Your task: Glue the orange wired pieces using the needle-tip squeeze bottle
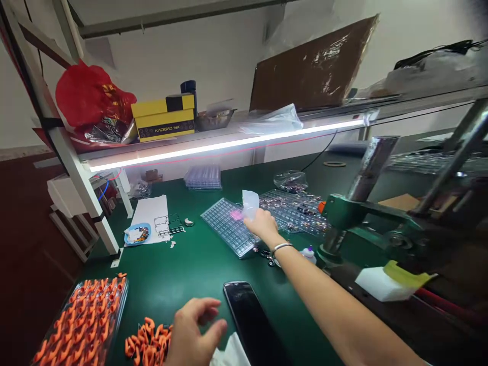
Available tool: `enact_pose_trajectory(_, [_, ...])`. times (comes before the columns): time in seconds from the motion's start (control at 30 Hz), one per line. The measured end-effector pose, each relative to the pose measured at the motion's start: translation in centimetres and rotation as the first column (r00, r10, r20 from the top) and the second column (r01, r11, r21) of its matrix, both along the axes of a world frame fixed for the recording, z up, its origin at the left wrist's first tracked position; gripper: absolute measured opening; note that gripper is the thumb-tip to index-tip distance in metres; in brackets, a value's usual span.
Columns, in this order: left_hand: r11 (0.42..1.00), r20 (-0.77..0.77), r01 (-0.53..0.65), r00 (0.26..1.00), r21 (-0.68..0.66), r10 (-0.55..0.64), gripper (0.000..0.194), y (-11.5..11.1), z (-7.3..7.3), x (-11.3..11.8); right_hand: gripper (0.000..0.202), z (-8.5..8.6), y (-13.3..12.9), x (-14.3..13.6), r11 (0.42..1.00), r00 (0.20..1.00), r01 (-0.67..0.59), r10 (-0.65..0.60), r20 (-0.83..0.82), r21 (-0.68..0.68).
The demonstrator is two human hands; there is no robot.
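Observation:
My right hand [262, 223] reaches far out, its fingers closed on a small white, partly translucent sheet [250, 199] that stands up from them; whether it is paper or plastic I cannot tell. Below and left of it lies a clear compartment tray [224, 223] with a pink patch near its edge. My left hand [196, 330] hovers low in the view, fingers curled and thumb apart, with nothing between them. A black phone [251, 320] lies just right of this hand. To its left is a heap of orange hook-shaped pieces [147, 340], partly hidden by the hand.
An orange-filled tray [84, 320] sits at the left edge. Farther back are a blue dish [138, 235] on white paper [148, 211] and stacked clear trays [203, 177]. A green hand press [343, 218] stands right, beside filled trays [297, 209]. A lit shelf [229, 144] spans above.

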State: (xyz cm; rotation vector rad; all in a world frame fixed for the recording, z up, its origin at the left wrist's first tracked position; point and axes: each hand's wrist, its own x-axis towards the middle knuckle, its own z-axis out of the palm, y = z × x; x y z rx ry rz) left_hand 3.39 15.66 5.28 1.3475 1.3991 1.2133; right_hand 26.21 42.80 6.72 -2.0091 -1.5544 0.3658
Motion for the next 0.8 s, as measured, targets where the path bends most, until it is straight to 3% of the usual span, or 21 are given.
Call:
enact_pose_trajectory(0.1, [0.989, 0.092, 0.017, 0.996, -0.149, -0.003, 0.035, 4.4, 0.0, 0.6, 0.035, -0.4, 1.4, 0.3, 0.994, 1.0, 0.009, -0.008, 0.01, -0.105])
enact_pose_trajectory(0.2, [0.967, 0.125, -0.015, 0.991, -0.255, 0.048, 0.028, 8.4, -1.2, 0.8, 0.034, -0.9, 2.2, 0.7, 0.988, 1.0, -0.007, 0.008, 0.006, -0.157])
enact_pose_trajectory(0.3, [0.93, 0.161, -0.061, 0.979, -0.362, 0.127, 0.017, 11.9, -2.5, 1.1, 0.033, -1.1, 2.6, 0.9, 0.984, 1.0, -0.024, 0.023, -0.006, -0.179])
enact_pose_trajectory(0.43, [0.886, 0.216, -0.135, 0.943, -0.443, 0.252, 0.024, 15.8, -3.2, 1.9, 0.031, -1.3, 2.6, 0.7, 0.978, 0.999, -0.038, 0.031, -0.038, -0.203])
enact_pose_trajectory(0.6, [0.86, 0.311, -0.132, 0.896, -0.493, 0.316, 0.025, 18.6, -3.5, 3.1, 0.033, -1.4, 2.1, 0.4, 0.978, 0.993, -0.062, 0.041, -0.107, -0.198])
enact_pose_trajectory(0.8, [0.867, 0.419, -0.096, 0.846, -0.488, 0.33, 0.024, 19.0, -2.8, 3.1, 0.032, -1.6, 1.4, 1.2, 0.994, 0.971, -0.091, 0.075, -0.227, -0.059])
